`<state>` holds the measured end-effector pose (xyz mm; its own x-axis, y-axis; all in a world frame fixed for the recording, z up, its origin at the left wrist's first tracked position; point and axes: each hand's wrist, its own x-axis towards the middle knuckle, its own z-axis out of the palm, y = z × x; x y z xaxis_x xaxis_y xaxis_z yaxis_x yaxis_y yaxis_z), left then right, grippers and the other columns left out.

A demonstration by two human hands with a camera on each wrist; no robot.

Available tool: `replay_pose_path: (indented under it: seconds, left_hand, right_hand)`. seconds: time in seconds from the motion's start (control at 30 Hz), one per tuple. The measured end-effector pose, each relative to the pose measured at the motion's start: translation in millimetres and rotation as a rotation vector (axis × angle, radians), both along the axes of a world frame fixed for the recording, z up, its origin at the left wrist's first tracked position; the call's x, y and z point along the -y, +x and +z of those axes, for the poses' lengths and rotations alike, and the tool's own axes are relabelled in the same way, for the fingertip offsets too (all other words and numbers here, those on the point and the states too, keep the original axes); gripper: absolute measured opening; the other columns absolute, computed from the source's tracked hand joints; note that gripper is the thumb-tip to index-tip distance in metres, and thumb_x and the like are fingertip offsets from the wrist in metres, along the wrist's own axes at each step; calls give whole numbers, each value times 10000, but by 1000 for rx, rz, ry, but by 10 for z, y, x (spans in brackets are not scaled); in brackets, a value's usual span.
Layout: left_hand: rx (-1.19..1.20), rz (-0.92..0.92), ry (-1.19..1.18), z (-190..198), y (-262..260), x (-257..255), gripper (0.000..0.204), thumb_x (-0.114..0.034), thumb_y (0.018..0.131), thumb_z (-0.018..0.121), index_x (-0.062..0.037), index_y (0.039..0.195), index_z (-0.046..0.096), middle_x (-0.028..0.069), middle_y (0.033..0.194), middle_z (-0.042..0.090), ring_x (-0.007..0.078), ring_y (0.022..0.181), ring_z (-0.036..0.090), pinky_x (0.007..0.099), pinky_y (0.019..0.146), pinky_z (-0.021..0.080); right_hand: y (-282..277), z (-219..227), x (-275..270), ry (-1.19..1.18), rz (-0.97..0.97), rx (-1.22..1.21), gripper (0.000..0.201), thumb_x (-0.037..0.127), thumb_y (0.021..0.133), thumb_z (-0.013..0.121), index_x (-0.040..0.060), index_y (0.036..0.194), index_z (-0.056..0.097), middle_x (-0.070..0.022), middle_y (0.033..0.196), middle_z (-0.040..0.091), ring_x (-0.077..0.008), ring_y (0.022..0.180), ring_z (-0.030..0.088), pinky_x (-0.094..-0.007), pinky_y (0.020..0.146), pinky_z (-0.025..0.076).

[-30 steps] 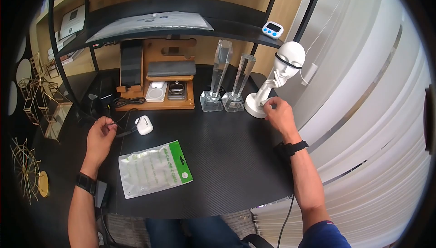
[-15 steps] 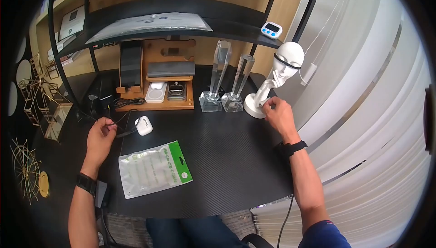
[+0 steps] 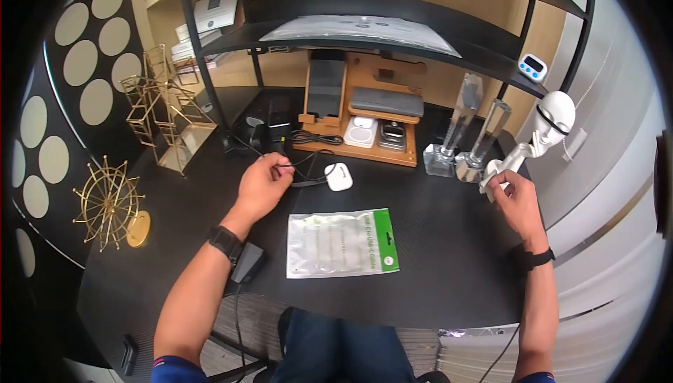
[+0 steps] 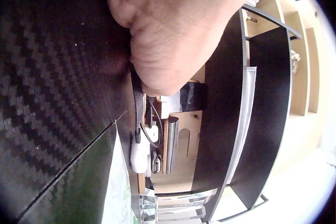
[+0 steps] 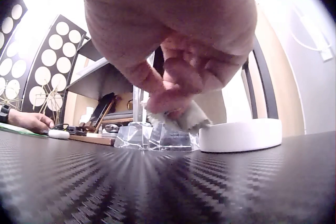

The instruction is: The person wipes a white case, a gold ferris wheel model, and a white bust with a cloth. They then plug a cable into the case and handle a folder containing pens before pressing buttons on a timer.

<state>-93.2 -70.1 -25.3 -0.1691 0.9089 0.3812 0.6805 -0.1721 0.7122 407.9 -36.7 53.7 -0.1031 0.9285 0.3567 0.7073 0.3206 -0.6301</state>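
Observation:
At the left of the desk, my left hand [image 3: 265, 183] pinches a thin black cable [image 3: 306, 162] between thumb and fingers. Beside it a dark woven strap [image 4: 139, 106] runs to a white earbud case [image 3: 338, 178], which lies on the desk. My right hand [image 3: 517, 201] is at the round base [image 5: 241, 134] of a white head-and-hand sculpture [image 3: 557, 113]. Its fingertips pinch a pale, crumpled cloth [image 5: 195, 119] with a zigzag edge, seen in the right wrist view. The left fingertips are hidden in the left wrist view.
A USB-C cable pouch [image 3: 336, 244] lies between the arms. Two crystal trophies [image 3: 484, 141] stand left of the sculpture. Behind are a wooden organizer [image 3: 399, 155] and a black shelf [image 3: 484, 64]. Gold wheel ornaments [image 3: 109, 204] stand at left; a black adapter [image 3: 247, 262] lies by the left wrist.
The head view has turned left, so the desk things appear farther right. Both hands keep about the same places, the left at the cable and the right at the sculpture's base.

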Motion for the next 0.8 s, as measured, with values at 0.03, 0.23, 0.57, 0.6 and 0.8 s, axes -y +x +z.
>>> replay_pose_path:
  seconds: [0.03,0.23,0.57,0.6,0.8]
  left_hand:
    - [-23,18,-22,69,39,29,188,-88,963,751,-5,1125,707,25,988,710,83,829,631,256,767,520]
    - [-19,24,-6,22,15,1,249,-142,914,750,-12,1125,732,59,949,738,148,769,636,317,758,535]
    - [4,31,-21,54,38,-1,233,-145,925,739,-17,1119,736,51,961,718,144,777,617,315,760,525]
    - [-16,21,-21,37,27,-7,219,-142,954,741,-12,1129,721,21,948,707,101,782,594,284,752,514]
    - [26,39,4,24,39,-9,233,-212,958,755,-24,1094,730,42,926,692,147,762,592,320,746,512]
  right_hand:
    - [-26,15,24,0,11,-10,184,152,984,683,-22,933,718,-74,643,614,-125,562,561,-334,562,448]
    - [-45,-14,93,-105,217,219,124,105,924,705,-15,941,727,-118,767,671,-202,643,603,-370,623,483]
    - [-109,43,154,-114,257,261,125,71,888,730,-11,983,731,-127,947,692,-233,726,655,-378,698,533]
    - [-106,29,153,-116,256,258,125,71,888,730,-11,983,731,-127,947,692,-233,726,655,-378,698,533]
    - [-119,52,160,-129,263,273,131,70,895,727,-12,997,718,-123,985,681,-223,748,655,-374,716,538]
